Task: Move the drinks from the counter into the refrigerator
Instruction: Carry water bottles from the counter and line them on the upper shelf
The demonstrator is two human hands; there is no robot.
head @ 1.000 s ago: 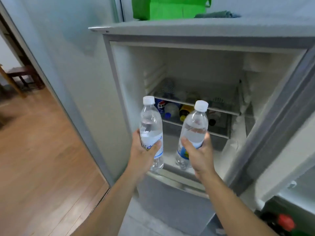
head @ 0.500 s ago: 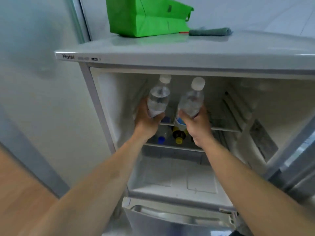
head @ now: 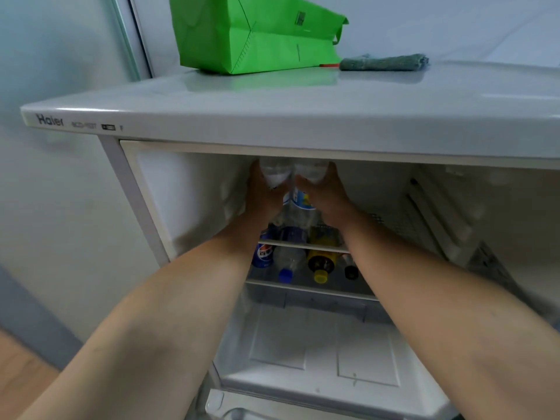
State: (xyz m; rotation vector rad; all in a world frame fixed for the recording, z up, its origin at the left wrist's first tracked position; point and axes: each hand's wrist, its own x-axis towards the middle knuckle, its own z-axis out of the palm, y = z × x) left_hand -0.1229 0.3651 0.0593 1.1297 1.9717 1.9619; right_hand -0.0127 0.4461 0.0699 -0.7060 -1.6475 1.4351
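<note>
Head view: the left hand [head: 264, 197] and right hand [head: 328, 199] each grip a water bottle [head: 274, 174], [head: 309, 174] side by side, far inside the fridge [head: 194, 116]. Next, probably: set them down on the upper shelf [head: 394, 221], then let go.

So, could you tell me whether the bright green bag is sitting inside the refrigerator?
No, the bright green bag rests on top of the white refrigerator, beside a folded grey-green cloth.

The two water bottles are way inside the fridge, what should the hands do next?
Probably lower both onto the upper shelf and let go: the left hand and right hand each grip a water bottle just above it.
</note>
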